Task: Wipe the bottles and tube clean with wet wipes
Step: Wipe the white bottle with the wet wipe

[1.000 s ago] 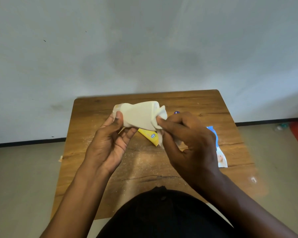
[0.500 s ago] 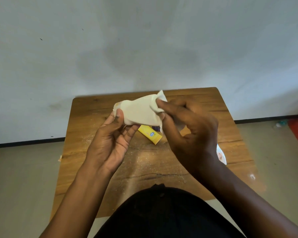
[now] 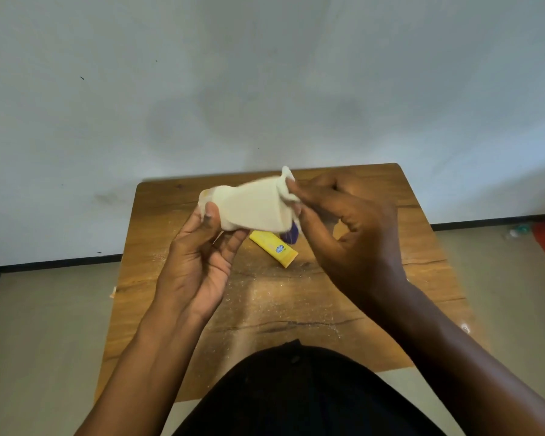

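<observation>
Head view: my left hand (image 3: pixel 199 262) grip pinches the wipe-wrapped bottle (image 3: pixel 252 206) above the desk (image 3: pixel 422 247); my right hand (image 3: pixel 353 234) grip pinches the wipe (image 3: pixel 285 184). It looks light and slippery; I'd hold its ends.

Two hands, the left hand (image 3: pixel 199 262) and the right hand (image 3: pixel 353 237), hold one white wipe (image 3: pixel 252 209) above the surface (image 3: pixel 296 303). One yellow tube (image 3: pixel 272 248) lies on it, beside one purple thing (image 3: pixel 290 234).

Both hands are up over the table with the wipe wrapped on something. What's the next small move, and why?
Probably draw the right hand along with the wet wipe while the left hand steadies the far end. The wipe covers the held item, whose end peeks out at the left; the yellow tube lies unwiped-looking on the table.
</observation>
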